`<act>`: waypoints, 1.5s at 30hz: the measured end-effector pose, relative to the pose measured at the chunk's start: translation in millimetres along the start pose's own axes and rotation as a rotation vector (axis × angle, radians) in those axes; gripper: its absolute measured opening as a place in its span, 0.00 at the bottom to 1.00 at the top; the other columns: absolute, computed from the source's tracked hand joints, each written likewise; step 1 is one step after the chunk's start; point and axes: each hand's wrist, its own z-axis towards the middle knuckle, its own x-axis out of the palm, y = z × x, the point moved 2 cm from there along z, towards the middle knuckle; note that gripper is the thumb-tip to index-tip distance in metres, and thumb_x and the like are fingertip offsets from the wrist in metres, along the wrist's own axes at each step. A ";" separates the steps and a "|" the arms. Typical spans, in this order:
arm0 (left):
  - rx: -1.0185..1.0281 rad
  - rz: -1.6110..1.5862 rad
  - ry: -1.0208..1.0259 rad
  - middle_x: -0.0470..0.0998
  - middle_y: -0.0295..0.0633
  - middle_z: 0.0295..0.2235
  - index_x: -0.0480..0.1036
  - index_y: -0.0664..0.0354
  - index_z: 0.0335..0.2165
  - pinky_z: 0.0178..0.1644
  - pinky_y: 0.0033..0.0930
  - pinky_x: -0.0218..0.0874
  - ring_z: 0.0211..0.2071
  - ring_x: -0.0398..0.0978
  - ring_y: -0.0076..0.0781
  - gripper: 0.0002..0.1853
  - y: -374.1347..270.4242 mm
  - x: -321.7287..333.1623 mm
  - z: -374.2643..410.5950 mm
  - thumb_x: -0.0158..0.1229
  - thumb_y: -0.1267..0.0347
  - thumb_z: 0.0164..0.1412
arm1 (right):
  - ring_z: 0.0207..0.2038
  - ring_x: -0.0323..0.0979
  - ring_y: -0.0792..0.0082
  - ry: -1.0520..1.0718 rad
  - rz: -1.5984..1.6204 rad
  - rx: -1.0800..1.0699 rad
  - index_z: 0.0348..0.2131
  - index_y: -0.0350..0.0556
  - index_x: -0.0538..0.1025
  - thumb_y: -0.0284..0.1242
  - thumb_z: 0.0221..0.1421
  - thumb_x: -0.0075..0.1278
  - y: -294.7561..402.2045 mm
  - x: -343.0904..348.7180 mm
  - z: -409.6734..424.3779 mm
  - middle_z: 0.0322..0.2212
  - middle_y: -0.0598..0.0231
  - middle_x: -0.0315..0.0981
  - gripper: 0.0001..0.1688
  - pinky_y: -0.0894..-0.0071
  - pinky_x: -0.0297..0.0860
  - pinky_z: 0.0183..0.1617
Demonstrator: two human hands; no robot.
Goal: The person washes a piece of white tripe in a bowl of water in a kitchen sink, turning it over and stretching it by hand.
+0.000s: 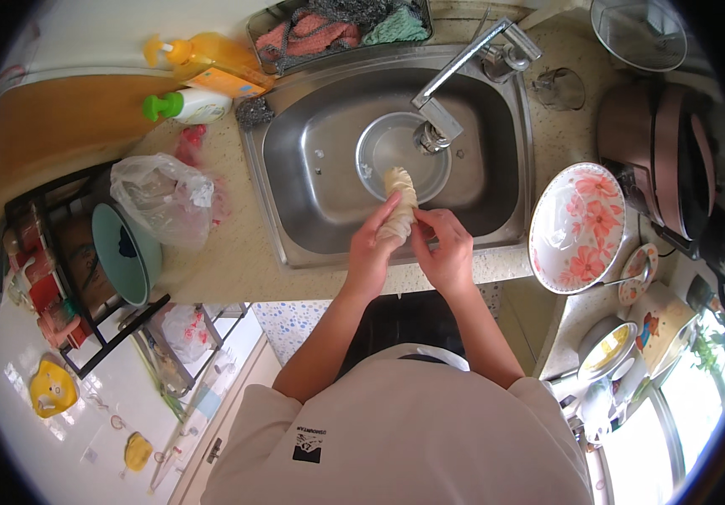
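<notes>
A pale, ridged, elongated piece of food is held over the front of the steel sink, its exact kind unclear. My left hand wraps its lower left side, thumb lying along it. With bent fingers, my right hand grips the right edge of the same piece; some fingertips are hidden. Just beyond the upper end, a round clear bowl stands in the sink, seemingly with water in it. The faucet reaches over this bowl, and I cannot tell whether water runs.
Right of the sink stand a flower-patterned bowl, a glass cup and a rice cooker. At left are a plastic bag, a teal bowl and pump bottles. A basket of cloths sits behind the sink.
</notes>
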 end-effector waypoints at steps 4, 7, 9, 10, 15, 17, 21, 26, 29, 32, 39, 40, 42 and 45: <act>0.050 0.120 0.032 0.71 0.43 0.53 0.65 0.65 0.58 0.56 0.27 0.60 0.53 0.69 0.27 0.26 -0.8 -2.4 -7.6 0.51 0.81 0.61 | 0.28 0.76 0.65 0.021 -0.051 -0.024 0.32 0.40 0.76 0.17 0.43 0.59 13.1 -3.5 -1.7 0.28 0.60 0.74 0.12 0.70 0.73 0.30; 0.060 0.207 0.041 0.73 0.42 0.50 0.68 0.66 0.55 0.52 0.26 0.64 0.47 0.72 0.25 0.22 -1.5 -3.8 -9.4 0.53 0.82 0.61 | 0.26 0.75 0.68 0.016 -0.067 -0.007 0.32 0.38 0.74 0.16 0.43 0.59 20.6 -1.7 -5.7 0.28 0.59 0.72 0.13 0.73 0.72 0.29; 0.063 0.221 0.034 0.74 0.41 0.47 0.70 0.66 0.52 0.50 0.25 0.65 0.45 0.73 0.24 0.19 -4.5 -4.4 -10.0 0.54 0.81 0.62 | 0.26 0.74 0.69 0.006 -0.051 0.019 0.31 0.39 0.73 0.16 0.42 0.59 23.2 -0.3 -4.6 0.27 0.60 0.72 0.12 0.73 0.72 0.29; 0.065 0.223 0.026 0.75 0.40 0.45 0.71 0.65 0.50 0.49 0.25 0.65 0.44 0.73 0.23 0.17 -6.8 -4.5 -9.8 0.54 0.81 0.62 | 0.25 0.74 0.69 0.015 -0.041 0.017 0.30 0.39 0.73 0.16 0.42 0.59 24.7 -0.1 -3.5 0.27 0.60 0.72 0.12 0.73 0.71 0.29; 0.057 0.198 -0.036 0.74 0.37 0.40 0.72 0.63 0.41 0.46 0.25 0.66 0.41 0.73 0.21 0.10 -17.0 -13.6 -4.6 0.53 0.82 0.61 | 0.26 0.77 0.65 0.053 0.041 0.068 0.29 0.40 0.74 0.17 0.41 0.59 31.2 5.4 -2.0 0.27 0.60 0.72 0.11 0.70 0.74 0.30; 0.069 0.201 -0.045 0.73 0.37 0.38 0.70 0.63 0.39 0.43 0.25 0.67 0.39 0.73 0.23 0.08 -17.2 -24.0 -1.2 0.52 0.82 0.62 | 0.25 0.77 0.65 0.052 0.033 0.061 0.29 0.41 0.74 0.17 0.41 0.59 36.9 14.6 -4.2 0.26 0.61 0.72 0.11 0.70 0.74 0.30; 0.054 0.159 -0.140 0.71 0.36 0.36 0.69 0.61 0.38 0.40 0.24 0.65 0.36 0.71 0.20 0.09 -12.6 -33.4 8.5 0.50 0.84 0.60 | 0.25 0.75 0.63 -0.044 -0.024 0.031 0.28 0.42 0.73 0.17 0.41 0.58 35.9 35.3 -2.8 0.26 0.61 0.71 0.11 0.68 0.72 0.28; 0.040 -0.013 -0.247 0.68 0.32 0.30 0.65 0.59 0.30 0.33 0.21 0.61 0.30 0.66 0.18 0.10 1.3 -39.7 26.4 0.48 0.86 0.56 | 0.25 0.73 0.58 0.046 -0.077 0.039 0.28 0.43 0.72 0.20 0.41 0.57 27.4 51.1 1.1 0.27 0.61 0.70 0.10 0.63 0.70 0.28; 0.030 -0.045 -0.266 0.64 0.30 0.27 0.60 0.56 0.26 0.29 0.21 0.59 0.28 0.63 0.16 0.12 12.9 -46.1 35.3 0.47 0.86 0.56 | 0.26 0.72 0.56 0.090 -0.054 0.056 0.27 0.43 0.72 0.20 0.41 0.57 11.6 57.1 3.4 0.27 0.60 0.69 0.10 0.62 0.69 0.29; 0.024 0.075 -0.298 0.62 0.29 0.26 0.58 0.55 0.25 0.27 0.21 0.57 0.27 0.62 0.15 0.13 32.9 -60.4 49.2 0.48 0.84 0.57 | 0.27 0.71 0.55 0.121 -0.063 0.059 0.27 0.43 0.72 0.21 0.40 0.57 1.4 60.7 14.2 0.27 0.60 0.68 0.10 0.60 0.69 0.30; -0.282 0.169 -0.139 0.70 0.34 0.30 0.64 0.56 0.30 0.33 0.26 0.65 0.30 0.69 0.20 0.06 37.2 -72.7 69.1 0.50 0.76 0.65 | 0.27 0.71 0.55 0.094 -0.192 -0.014 0.28 0.42 0.71 0.21 0.38 0.59 -32.7 61.4 24.0 0.27 0.59 0.68 0.13 0.61 0.69 0.30; -0.325 0.155 -0.111 0.72 0.35 0.31 0.65 0.56 0.31 0.35 0.27 0.67 0.31 0.71 0.22 0.04 36.3 -73.4 71.5 0.50 0.76 0.65 | 0.27 0.72 0.56 0.087 -0.153 0.026 0.28 0.42 0.71 0.21 0.39 0.60 -36.8 61.3 24.8 0.27 0.60 0.68 0.13 0.63 0.70 0.30; -0.388 0.031 0.001 0.75 0.37 0.34 0.68 0.58 0.35 0.39 0.30 0.69 0.34 0.74 0.25 0.01 29.5 -72.1 74.0 0.50 0.75 0.65 | 0.27 0.73 0.59 0.073 -0.076 0.105 0.28 0.41 0.72 0.21 0.39 0.60 -44.8 60.5 25.6 0.28 0.60 0.68 0.13 0.66 0.71 0.30; -0.433 -0.118 0.206 0.77 0.41 0.39 0.69 0.61 0.42 0.46 0.34 0.71 0.41 0.76 0.29 0.08 15.9 -78.8 76.1 0.52 0.74 0.63 | 0.27 0.75 0.67 0.010 0.132 0.289 0.29 0.39 0.72 0.20 0.43 0.60 -58.6 57.9 28.0 0.28 0.62 0.71 0.12 0.71 0.71 0.31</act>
